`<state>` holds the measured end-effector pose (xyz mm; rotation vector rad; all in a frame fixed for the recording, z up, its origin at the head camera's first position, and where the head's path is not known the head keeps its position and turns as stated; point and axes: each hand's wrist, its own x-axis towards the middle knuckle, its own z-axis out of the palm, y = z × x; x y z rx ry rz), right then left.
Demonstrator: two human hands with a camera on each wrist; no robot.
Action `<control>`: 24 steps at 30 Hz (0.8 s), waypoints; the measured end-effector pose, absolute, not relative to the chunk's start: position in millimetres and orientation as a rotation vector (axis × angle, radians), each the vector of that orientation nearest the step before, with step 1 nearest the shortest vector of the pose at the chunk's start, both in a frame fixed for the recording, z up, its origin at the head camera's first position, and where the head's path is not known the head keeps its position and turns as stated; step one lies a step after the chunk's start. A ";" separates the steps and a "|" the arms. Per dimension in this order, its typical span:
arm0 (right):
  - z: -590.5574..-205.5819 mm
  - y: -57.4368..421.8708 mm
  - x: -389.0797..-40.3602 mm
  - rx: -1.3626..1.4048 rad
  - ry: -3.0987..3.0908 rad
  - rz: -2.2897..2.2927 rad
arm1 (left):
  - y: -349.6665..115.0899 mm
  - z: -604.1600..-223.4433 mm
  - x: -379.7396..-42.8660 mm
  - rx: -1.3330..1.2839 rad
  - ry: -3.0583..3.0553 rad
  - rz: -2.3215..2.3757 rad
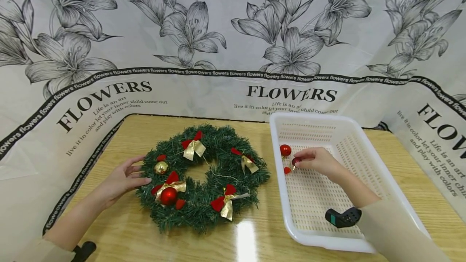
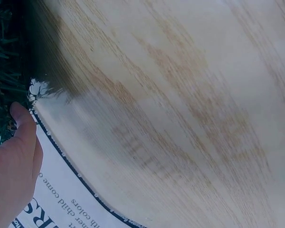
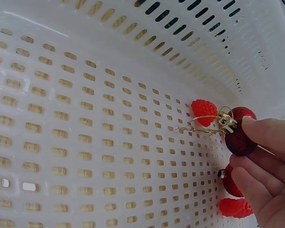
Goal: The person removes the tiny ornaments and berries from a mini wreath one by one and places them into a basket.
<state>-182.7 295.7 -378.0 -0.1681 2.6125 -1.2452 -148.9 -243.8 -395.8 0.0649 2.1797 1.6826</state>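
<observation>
In the head view my right hand [image 1: 318, 163] is inside the white plastic basket [image 1: 380, 161]. Thumb and fingers pinch a dark red Christmas bauble [image 3: 240, 138] by its ball, its gold cap and string pointing away from the hand. Close by in the basket lie a shiny red bauble [image 1: 285, 150] and red raspberry-like berries [image 3: 204, 112]. At the wreath's left edge, my left hand [image 1: 121, 181] touches the green needles with relaxed fingers. The wreath [image 1: 233, 173] lies flat, carrying red-and-gold bows [image 1: 194, 148], a gold bauble [image 1: 161, 167] and a red bauble [image 1: 168, 196].
The wooden table [image 1: 262, 237] runs beneath both wreath and basket. A white flower-print cloth [image 1: 218, 96] rises behind and along the sides. The basket's slotted walls stand around the right hand, its left rim [image 1: 282, 197] close to the wreath.
</observation>
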 end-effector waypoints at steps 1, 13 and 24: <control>-378.8 295.8 -182.8 -0.172 2.612 -1.236 | -243.8 -395.7 -148.8 0.066 2.179 1.685; -382.0 296.6 -182.0 -0.262 2.658 -1.142 | -244.1 -395.9 -148.9 0.068 2.180 1.682; -372.4 292.7 -183.1 -0.278 2.738 -1.041 | -244.2 -395.9 -149.6 0.071 2.183 1.686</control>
